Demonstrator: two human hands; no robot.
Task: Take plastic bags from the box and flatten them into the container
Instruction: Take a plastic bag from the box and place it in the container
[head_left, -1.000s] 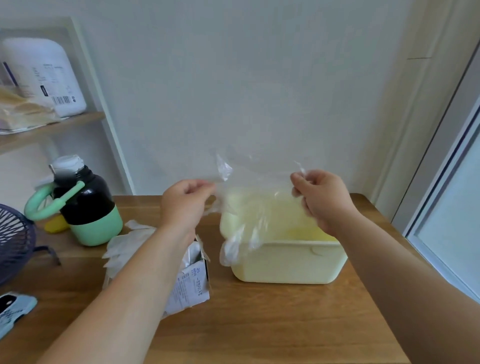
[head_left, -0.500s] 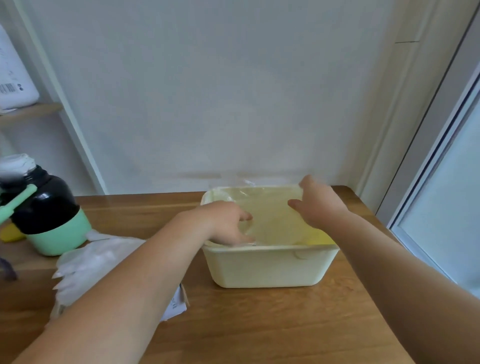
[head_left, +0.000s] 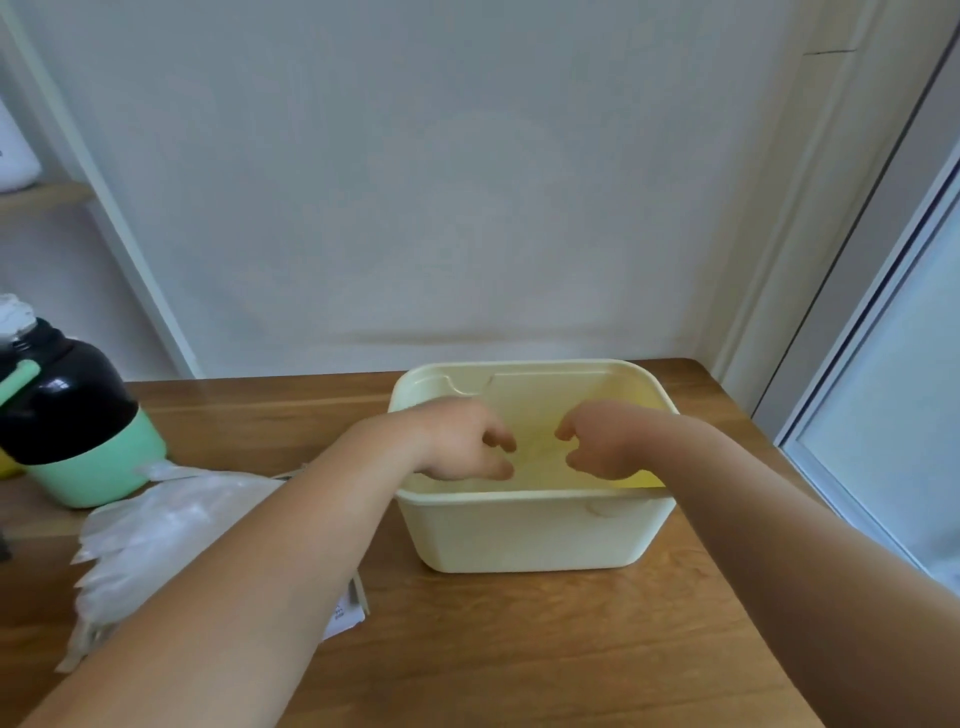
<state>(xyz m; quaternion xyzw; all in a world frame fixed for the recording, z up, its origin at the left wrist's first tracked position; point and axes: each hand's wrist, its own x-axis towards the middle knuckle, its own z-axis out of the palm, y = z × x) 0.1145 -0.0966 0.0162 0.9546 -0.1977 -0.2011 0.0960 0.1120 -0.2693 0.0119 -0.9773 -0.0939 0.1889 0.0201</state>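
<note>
left hand (head_left: 457, 441), right hand (head_left: 605, 441), both inside container (head_left: 530, 535)

Desk (head_left: 519, 649): 1.
Container (head_left: 530, 535), pale yellow, back right corner: 1.
Jug (head_left: 78, 415), black and green, left edge: 1.
Box (head_left: 348, 613), mostly hidden: 1.
Plastic bags (head_left: 156, 530), heaped: number unclear.
Hands: 2, left hand (head_left: 457, 441) and right hand (head_left: 602, 441).
</note>
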